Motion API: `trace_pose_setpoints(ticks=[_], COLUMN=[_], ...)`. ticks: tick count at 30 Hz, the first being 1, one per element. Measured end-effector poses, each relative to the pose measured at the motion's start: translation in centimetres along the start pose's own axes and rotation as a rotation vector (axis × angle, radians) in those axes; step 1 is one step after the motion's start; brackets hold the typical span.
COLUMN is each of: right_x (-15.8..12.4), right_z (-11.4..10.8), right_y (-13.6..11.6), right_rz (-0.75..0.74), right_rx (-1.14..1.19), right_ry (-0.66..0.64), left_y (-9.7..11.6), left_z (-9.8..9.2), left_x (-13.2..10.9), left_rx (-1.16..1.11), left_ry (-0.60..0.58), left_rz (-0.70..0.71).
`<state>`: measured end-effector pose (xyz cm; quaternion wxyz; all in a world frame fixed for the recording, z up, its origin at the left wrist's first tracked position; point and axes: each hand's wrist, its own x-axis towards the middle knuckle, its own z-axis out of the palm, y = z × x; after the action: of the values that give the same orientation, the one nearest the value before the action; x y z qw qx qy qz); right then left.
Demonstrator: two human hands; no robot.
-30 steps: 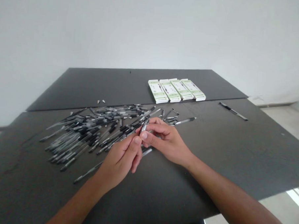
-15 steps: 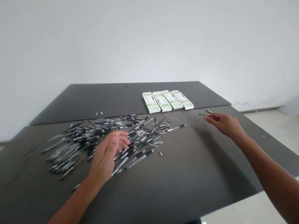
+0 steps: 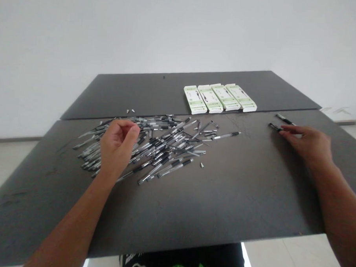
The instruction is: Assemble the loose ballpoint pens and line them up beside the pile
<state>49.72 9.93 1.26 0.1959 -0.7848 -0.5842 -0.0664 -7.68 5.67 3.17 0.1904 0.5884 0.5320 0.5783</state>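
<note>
While the left hand (image 3: 117, 146) hovers, fingers curled, over the pen pile (image 3: 154, 142) (contents indiscernible), the right hand (image 3: 309, 143) lies flat, fingers together, tips touching a black pen (image 3: 274, 127) near the right edge of the table (image 3: 222, 198); bare tabletop lies between.

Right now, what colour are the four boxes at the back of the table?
White boxes with light green bands, best in the head view.

Pen (image 3: 273, 126): black w/ clear barrel, lies flat far right, one end at the right hand (image 3: 309, 143). 2nd pen (image 3: 285, 120) just behind it, approx parallel. Pen pile (image 3: 165, 144): same type, criss-crossed, flat, centre-left, partly under the left hand (image 3: 117, 146).
</note>
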Motion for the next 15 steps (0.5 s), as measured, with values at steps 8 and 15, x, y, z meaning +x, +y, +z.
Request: trace_pose_setpoints(ticks=[8, 15], right_x=[-3.3, -7.8], right_z=[-2.3, -2.8], right_y=[-8.6, -24.0], right_rz=[-0.366, -1.034], right_rx=[0.152, 0.464], right_ry=[0.189, -0.546], left_y=[-0.9, -0.5], left_z=[0.5, 0.4], left_x=[-0.6, -0.4], left_rx=[0.159, 0.298], left_ry=[-0.088, -0.153], left_rz=[0.020, 0.107])
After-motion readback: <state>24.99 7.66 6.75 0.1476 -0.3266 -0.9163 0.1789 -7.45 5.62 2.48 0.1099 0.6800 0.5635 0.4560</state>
